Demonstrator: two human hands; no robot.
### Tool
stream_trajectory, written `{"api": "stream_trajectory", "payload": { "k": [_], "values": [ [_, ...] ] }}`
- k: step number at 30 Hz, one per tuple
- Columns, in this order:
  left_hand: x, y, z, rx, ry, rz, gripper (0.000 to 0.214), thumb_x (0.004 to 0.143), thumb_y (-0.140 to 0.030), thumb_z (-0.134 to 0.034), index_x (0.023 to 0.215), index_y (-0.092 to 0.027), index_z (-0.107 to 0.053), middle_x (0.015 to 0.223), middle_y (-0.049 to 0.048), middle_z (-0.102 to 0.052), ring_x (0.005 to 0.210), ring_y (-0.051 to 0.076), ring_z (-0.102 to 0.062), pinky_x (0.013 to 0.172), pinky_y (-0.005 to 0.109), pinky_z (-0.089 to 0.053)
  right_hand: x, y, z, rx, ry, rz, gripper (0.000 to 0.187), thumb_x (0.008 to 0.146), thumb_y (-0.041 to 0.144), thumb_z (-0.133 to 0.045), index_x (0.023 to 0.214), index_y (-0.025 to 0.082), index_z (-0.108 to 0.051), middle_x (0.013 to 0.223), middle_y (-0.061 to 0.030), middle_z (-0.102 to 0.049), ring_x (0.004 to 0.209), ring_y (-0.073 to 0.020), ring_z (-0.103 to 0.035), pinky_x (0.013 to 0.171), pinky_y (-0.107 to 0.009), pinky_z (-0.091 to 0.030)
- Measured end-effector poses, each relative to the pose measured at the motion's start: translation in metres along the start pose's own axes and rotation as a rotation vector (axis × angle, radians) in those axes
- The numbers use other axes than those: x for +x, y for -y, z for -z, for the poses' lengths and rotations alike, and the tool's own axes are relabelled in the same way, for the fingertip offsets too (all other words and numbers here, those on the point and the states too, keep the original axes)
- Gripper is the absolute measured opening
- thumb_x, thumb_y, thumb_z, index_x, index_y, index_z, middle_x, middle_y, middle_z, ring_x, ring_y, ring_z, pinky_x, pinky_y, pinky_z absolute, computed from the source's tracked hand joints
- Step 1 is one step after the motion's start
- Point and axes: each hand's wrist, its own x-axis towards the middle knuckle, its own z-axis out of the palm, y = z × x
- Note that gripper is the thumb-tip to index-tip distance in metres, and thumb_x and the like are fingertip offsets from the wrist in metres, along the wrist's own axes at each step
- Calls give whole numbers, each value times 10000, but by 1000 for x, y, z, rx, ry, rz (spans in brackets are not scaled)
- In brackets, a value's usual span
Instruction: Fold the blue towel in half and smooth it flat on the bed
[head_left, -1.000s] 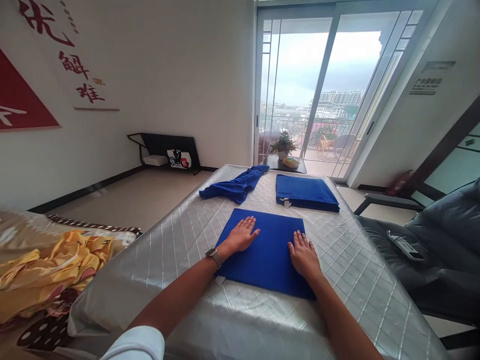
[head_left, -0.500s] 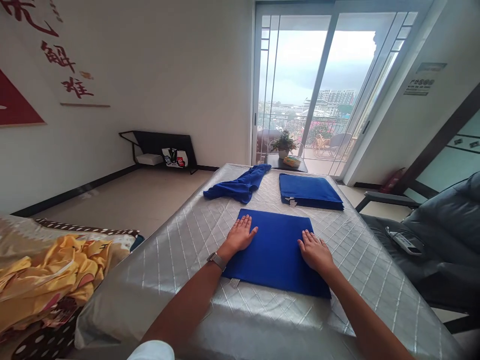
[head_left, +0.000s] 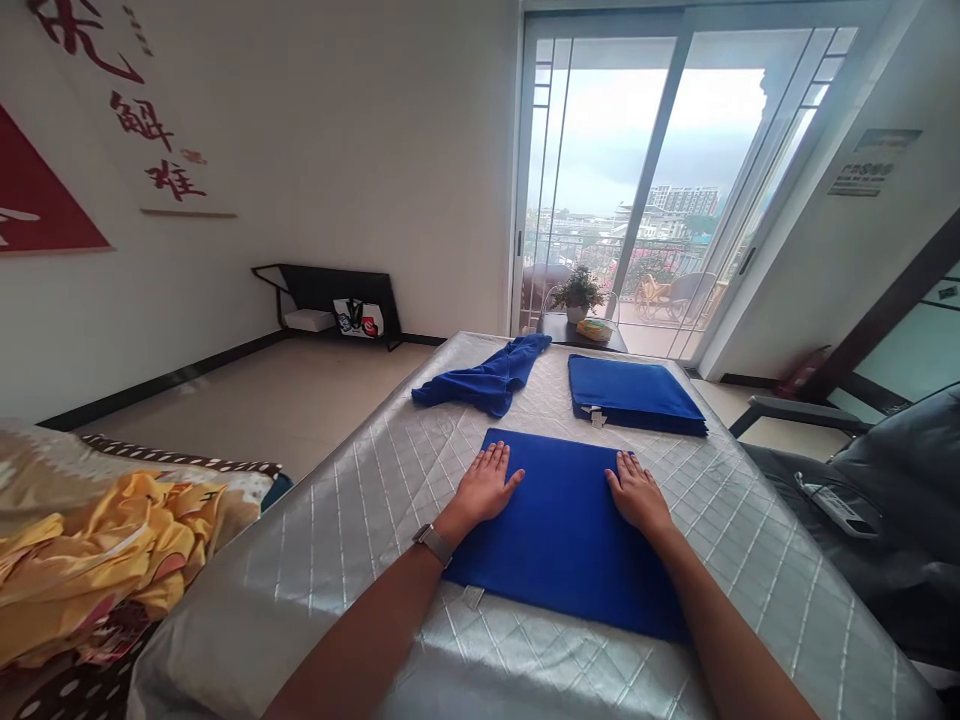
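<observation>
Directly beneath left grip [head_left: 484, 490] and right grip [head_left: 639, 494]: blue cloth [head_left: 559, 540], flat.

The left hand [head_left: 484, 487] has a watch [head_left: 435, 547] on its wrist. The watch has a wide, flat, grey band that looks a bit shiny, and a darker part at one end. The right hand [head_left: 639, 495] has a bare wrist. The left arm [head_left: 367, 620] and right arm [head_left: 731, 620] are bare too.

the white wall scroll [head_left: 161, 152] shows red characters 解 and 难, with a cropped one above. the wall notice [head_left: 862, 165] and the white tag [head_left: 473, 598] on the folded blue cloth [head_left: 562, 540] are illegible.
</observation>
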Motion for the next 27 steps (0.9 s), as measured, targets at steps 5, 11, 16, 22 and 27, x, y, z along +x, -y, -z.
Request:
{"api": "stream_trajectory", "payload": {
  "k": [5,11,16,22,27],
  "values": [
    [4,14,4,13,26,110,820,1019,-618,-122,1560,-16,-249,1635,203,-183,1522,279,-166,1233,439,-153,-1,-1,-2,10,-18,10,659,1035,423,-182,1581,58,-237,1653,-100,-217,1531,-201,-130,1233,-382,-106],
    [4,18,2,34,1,126,779,1032,-586,-123,1559,-26,-251,1633,198,-201,1519,262,-181,1230,413,-161,-3,4,3,53,-7,-14,668,1029,430,-177,1582,61,-234,1656,-86,-209,1529,-203,-147,1235,-388,-112],
    [2,15,6,102,5,112,769,1034,-576,-144,1557,-24,-259,1627,193,-222,1513,258,-209,1224,413,-196,-4,5,6,100,9,-28,678,1026,435,-165,1586,58,-216,1661,-90,-192,1533,-193,-115,1236,-379,-89],
    [10,-7,19,300,-50,155,845,1005,-638,-213,1511,23,-360,1581,229,-324,1492,317,-267,1231,436,-169,-5,6,7,139,5,-43,684,1019,434,-180,1587,54,-211,1662,-80,-186,1533,-184,-115,1237,-369,-78],
    [37,-78,9,211,-60,-105,801,1028,-606,-139,1495,-16,-416,1557,203,-389,1475,280,-319,1216,409,-233,-6,8,8,128,-10,-42,680,1018,423,-189,1581,44,-230,1656,-95,-209,1530,-195,-133,1237,-377,-87]
  ]
}}
